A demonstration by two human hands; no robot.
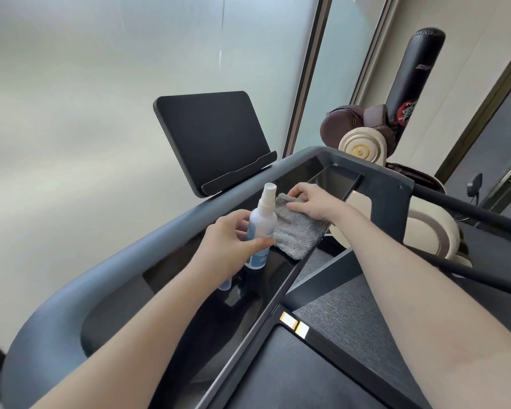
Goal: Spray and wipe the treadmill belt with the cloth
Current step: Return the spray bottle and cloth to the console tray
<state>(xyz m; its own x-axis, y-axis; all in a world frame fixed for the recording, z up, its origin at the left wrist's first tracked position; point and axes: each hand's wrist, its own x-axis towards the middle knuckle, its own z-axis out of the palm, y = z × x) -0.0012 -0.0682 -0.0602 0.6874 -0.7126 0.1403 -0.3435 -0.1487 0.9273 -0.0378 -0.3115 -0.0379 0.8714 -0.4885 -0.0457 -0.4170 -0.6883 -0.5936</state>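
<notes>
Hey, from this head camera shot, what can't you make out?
- Label on the spray bottle: head view, print too small, partly covered by the left hand.
- Most of the treadmill belt: head view, cut off by the bottom edge.
- Far end of the grey cloth: head view, under the right hand.
- Translucent object: head view, mostly hidden by the left forearm.
</notes>
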